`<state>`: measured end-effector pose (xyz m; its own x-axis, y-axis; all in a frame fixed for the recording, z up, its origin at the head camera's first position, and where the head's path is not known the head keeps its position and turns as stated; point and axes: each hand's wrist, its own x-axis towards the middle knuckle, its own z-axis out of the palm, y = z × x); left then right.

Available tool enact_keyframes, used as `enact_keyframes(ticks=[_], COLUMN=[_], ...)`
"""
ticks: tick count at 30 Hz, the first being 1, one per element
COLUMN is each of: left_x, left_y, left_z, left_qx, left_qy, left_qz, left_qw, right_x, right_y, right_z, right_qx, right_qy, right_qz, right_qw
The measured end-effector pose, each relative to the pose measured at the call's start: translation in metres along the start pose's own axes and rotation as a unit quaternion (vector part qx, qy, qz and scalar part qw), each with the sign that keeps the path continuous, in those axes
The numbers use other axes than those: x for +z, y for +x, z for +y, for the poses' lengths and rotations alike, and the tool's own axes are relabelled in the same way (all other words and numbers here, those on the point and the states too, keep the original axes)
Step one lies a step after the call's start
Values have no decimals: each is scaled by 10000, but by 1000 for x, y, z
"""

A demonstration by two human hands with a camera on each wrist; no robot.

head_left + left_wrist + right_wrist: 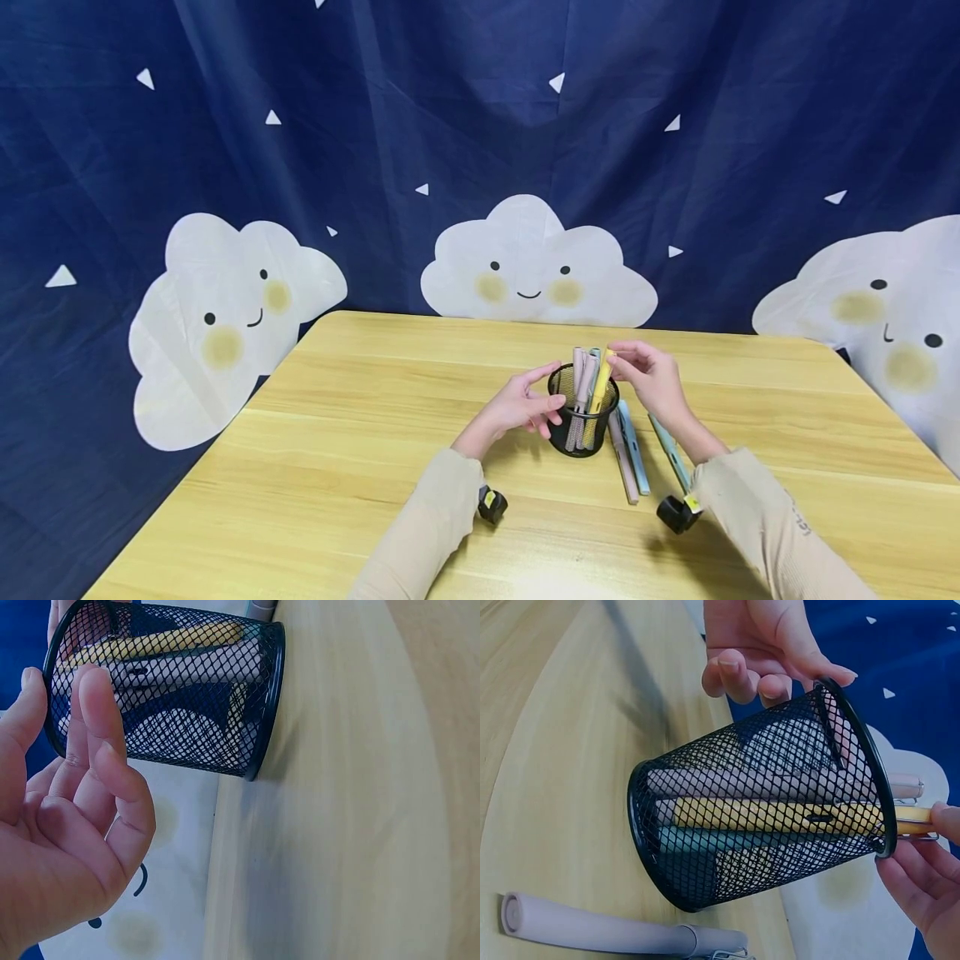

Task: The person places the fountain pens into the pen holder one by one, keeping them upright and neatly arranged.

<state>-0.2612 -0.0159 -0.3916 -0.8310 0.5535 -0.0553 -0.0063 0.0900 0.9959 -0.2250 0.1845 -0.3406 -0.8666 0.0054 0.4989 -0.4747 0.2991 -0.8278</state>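
Note:
A black mesh pen holder (564, 433) stands upright on the table with several pens inside. My left hand (517, 407) steadies it from the left, the thumb at its rim and the index finger reaching round the far side. My right hand (652, 379) pinches the top of a yellow pen (602, 383), whose lower part is inside the holder. Beside the yellow pen stand two pale mauve pens (578, 367) and a teal one (697, 839). In the left wrist view the left hand (82, 817) has its fingers against the mesh.
Right of the holder lie a mauve pen (624, 462) and a blue pen (634, 450). A green pen (670, 450) lies partly under the right forearm. Behind the wooden table (337, 400) hangs a dark blue curtain (480, 100) with clouds.

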Motion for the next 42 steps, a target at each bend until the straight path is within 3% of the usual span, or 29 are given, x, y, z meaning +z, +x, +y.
enact_keyframes(ticks=[12,22,31,34,40,42], left_x=[0,0,0,0,0,-1], left_y=[-1,-1,-1,0,0,0], left_z=[1,2,1,0,0,0], left_qx=[37,51,37,36,54,64], left_qy=[0,36,-26,-28,-4,-2], left_qz=[-43,-36,-39,-50,-45,-43], left_qw=[10000,10000,10000,10000,10000,10000], right_x=[-2,-10,-16,-20,-32,-34], right_y=[-1,1,-4,-4,2,3], right_z=[1,32,26,45,124,140], right_qx=[48,218,254,156,118,159], right_qy=[44,254,198,241,253,179], right_qz=[-54,-70,-167,-194,-114,-55], right_qw=[10000,9994,9993,9994,9995,9997])
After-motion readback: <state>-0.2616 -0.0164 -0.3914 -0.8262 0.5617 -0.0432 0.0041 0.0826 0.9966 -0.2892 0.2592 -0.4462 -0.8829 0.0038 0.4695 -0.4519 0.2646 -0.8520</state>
